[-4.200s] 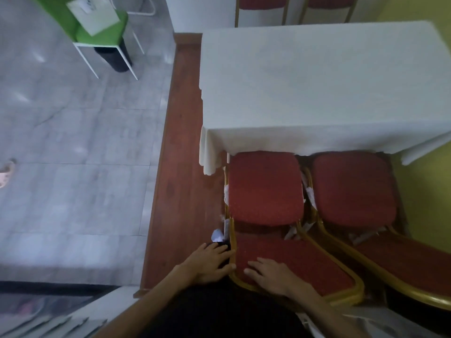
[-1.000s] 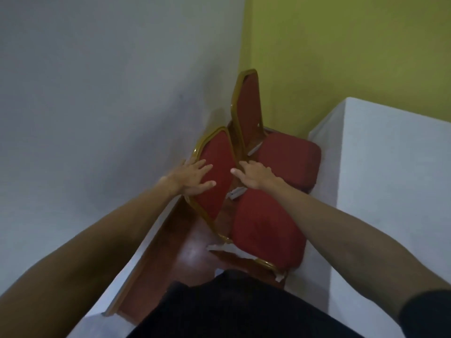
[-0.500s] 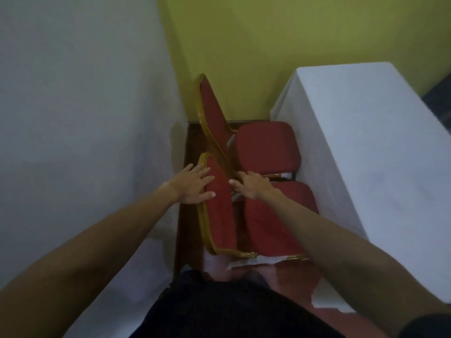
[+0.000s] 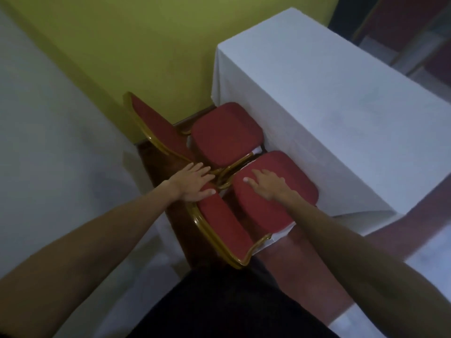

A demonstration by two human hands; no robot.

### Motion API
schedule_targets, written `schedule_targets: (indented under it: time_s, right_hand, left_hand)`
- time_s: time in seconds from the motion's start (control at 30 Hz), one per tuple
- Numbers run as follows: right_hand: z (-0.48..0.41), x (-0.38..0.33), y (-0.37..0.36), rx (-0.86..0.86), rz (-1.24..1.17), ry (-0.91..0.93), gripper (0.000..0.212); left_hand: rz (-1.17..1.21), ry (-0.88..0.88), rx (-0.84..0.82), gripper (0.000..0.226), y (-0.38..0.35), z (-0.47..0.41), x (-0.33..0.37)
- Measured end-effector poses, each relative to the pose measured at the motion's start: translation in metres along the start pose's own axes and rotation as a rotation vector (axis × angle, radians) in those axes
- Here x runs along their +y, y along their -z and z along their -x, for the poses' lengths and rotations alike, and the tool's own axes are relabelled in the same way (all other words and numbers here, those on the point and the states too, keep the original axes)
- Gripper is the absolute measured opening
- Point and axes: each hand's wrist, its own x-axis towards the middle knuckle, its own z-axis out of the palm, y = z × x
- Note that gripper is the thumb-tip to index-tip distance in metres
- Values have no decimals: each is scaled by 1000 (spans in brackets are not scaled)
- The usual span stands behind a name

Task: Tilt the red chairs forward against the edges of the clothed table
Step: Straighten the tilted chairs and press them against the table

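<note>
Two red chairs with gold frames stand side by side along the long edge of the white-clothed table [image 4: 329,98]. The near chair's backrest [image 4: 222,225] slants toward me and its seat [image 4: 268,206] touches the cloth. My left hand [image 4: 192,182] lies flat, fingers spread, on the top end of that backrest. My right hand [image 4: 267,182] rests flat on the near seat cushion. The far chair [image 4: 224,135] sits beyond, its seat against the cloth and its backrest [image 4: 156,125] leaning toward the wall on the left.
A yellow-green wall [image 4: 136,45] closes the far end behind the chairs. A white wall [image 4: 48,154] runs along the left, leaving a narrow strip of brown wooden floor [image 4: 168,167]. More red chair frames [image 4: 415,25] show dimly at the top right.
The view has swung right and down. My right hand slid from the gap between the chairs onto the near seat; my left hand stays on the near backrest's top.
</note>
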Motion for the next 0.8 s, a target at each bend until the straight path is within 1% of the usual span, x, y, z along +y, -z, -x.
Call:
schedule_targets:
  time_s: [0.17,0.33,0.43,0.57,0.63,0.7,0.8]
  right_hand:
    - [1,4,-2,7,-63,-53,75]
    - [-1,-2,-16,-17,-114,-164,78]
    - [-1,-9,-26,-32,-154,-248,75]
    - [-11,-26,-33,-9,-194,-337,72]
    - [-24,-39,-35,9,-219,-387,72]
    - [-41,-56,-37,37,-247,-446,73]
    - [-75,-93,-39,26,-312,-517,73]
  left_hand:
    - [-54,-73,-36,73,23,-21,-14]
    - [-72,-151,-85,77,36,-40,-26]
    - [-70,-209,-106,87,35,-52,-39]
    - [-111,-320,-152,115,34,-74,-66]
    - [-107,-357,-173,117,31,-86,-84]
    - [-82,-386,-130,117,27,-101,-102]
    - [-7,-427,-166,120,20,-114,-135]
